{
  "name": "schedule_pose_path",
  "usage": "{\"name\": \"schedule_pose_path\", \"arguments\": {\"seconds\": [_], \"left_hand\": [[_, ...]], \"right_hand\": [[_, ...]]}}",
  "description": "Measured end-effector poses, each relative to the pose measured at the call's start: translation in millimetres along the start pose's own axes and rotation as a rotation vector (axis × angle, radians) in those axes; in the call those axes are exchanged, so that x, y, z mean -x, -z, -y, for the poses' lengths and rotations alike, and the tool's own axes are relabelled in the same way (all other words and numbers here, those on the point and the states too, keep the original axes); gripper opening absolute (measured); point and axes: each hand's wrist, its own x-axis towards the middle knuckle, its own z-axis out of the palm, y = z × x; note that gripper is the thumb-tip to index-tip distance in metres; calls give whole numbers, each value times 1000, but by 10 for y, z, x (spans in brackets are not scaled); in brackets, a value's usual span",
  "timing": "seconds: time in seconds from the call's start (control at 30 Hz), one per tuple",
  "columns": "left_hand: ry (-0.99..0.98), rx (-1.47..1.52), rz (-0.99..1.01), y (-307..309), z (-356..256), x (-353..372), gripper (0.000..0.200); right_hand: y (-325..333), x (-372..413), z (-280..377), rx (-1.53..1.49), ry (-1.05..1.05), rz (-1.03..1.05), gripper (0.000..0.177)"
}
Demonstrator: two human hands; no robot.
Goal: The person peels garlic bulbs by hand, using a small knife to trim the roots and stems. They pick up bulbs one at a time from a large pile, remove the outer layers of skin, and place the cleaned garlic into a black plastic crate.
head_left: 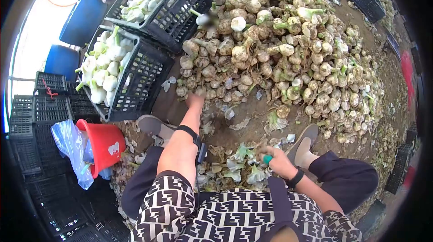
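My left hand (195,100) reaches to the near left edge of a big heap of soil-covered garlic bulbs (270,39), its fingers closed around a bulb (200,92) there. Held low over the ground between my feet, my right hand (282,164) is closed on something green (267,159), which looks like a small tool's handle; most of it is hidden in the fist. Brownish, blurred matter shows at those fingertips. Beneath that hand lie pale green stalk ends and peeled skins (243,165). A clean white bulb with a green stem (203,18) shows between crate and heap.
Two black plastic crates, a nearer one (144,68) and a farther one (178,16), hold clean white garlic on the left. A red bucket (106,145) with a plastic bag (74,147) stands below them. Stacked crates (45,129) and blue barrels (81,18) line the left side.
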Motion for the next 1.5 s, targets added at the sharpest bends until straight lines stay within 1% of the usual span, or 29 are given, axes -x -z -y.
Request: {"name": "schedule_pose_path", "arguments": {"seconds": [0.07,0.1,0.13,0.17,0.2,0.23,0.3,0.33,0.4,0.43,0.47,0.53,0.57,0.63,0.67,0.73,0.77,0.8,0.87,0.93,0.97,1.03,1.1,1.17,1.23,1.27,1.33,1.47,1.5], "left_hand": [[-73,-127,87,15,-30,167,70],[-94,-2,58,-83,-11,221,60],[-107,-2,68,-155,27,279,60],[41,382,339,-79,-115,525,48],[200,759,611,9,-260,795,35],[196,745,629,91,-402,1098,35],[141,865,821,236,-676,1767,20],[135,863,834,267,-729,2047,25],[109,846,863,461,-873,2626,26],[121,970,872,507,-835,2764,27],[116,964,877,593,-802,2863,27],[-11,997,937,825,-755,2984,33],[-76,996,995,933,-718,3068,40],[-140,950,960,986,-566,3210,42],[-199,906,934,1002,-511,3277,44],[-252,905,905,1011,-465,3397,48],[-419,839,817,1017,-483,3460,48],[-580,768,727,1024,-514,3523,48],[-599,713,690,1061,-524,3596,49],[-663,743,665,1058,-464,3560,49],[-666,740,663,1074,-451,3561,49],[-657,710,657,1098,-424,3564,48],[-641,724,673,1118,-405,3561,48],[-626,738,688,1137,-392,3564,48],[-491,786,714,1155,-390,3580,48],[-491,786,714,1154,-377,3563,48],[-302,961,818,1143,-343,3516,48],[-270,994,879,1166,-346,3482,38],[-70,1066,993,1179,-343,3444,35]], "right_hand": [[18,16,72,-6,-45,8,19],[27,16,145,58,21,-39,18],[46,22,208,122,84,-88,17],[68,2,218,144,99,-76,23],[51,-15,232,136,97,-92,23],[0,-20,248,95,176,-171,29],[-93,15,341,89,326,-318,40],[-134,39,406,128,397,-381,45],[-213,133,526,185,519,-561,45],[-210,178,550,207,557,-641,40],[-169,286,651,81,527,-559,35],[-80,346,525,2,646,-465,31],[-53,400,520,-2,654,-461,31],[-49,510,513,-435,582,-168,29],[-69,597,538,-438,588,-162,29],[-93,809,641,-667,292,-75,28],[-124,883,690,-699,231,-88,30],[-171,896,677,-701,236,-86,30],[-265,876,616,-589,319,-165,33],[-301,848,579,-600,364,-185,31],[-299,832,565,-516,413,-201,30],[-291,792,523,-434,459,-216,29],[-281,753,487,-254,612,-260,26],[-250,775,508,-220,620,-251,25],[-211,856,595,-176,624,-229,24],[-199,833,574,-176,624,-229,24],[-169,777,505,-28,721,-245,23],[-107,908,657,-48,606,-187,19],[-80,973,734,-34,576,-126,18]]}}
